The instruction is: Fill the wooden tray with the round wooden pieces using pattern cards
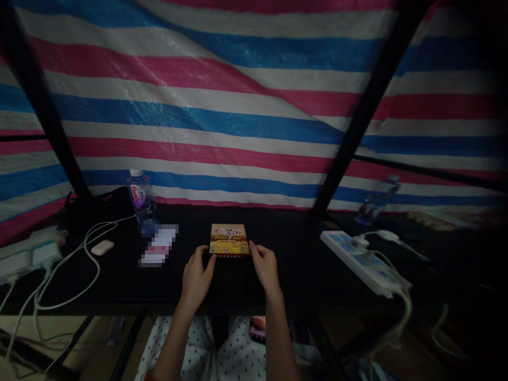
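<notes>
A small yellow and brown Chinese chess box (229, 239) lies on the black table (296, 264), its printed top facing up. My left hand (196, 276) grips its left side, with the thumb at the near left corner. At the right edge, my right hand (265, 267) holds the box with the thumb against its side and the other fingers curled and partly hidden. Between them, both hands hold the box at or just on the tabletop.
Left of the box are a blurred pale sheet (159, 245), a drink bottle (142, 203), a small pinkish case (102, 247) and white cables (98, 267). To the right lie a power strip (359, 262) and another bottle (376, 201). A striped tarp (206, 127) hangs behind.
</notes>
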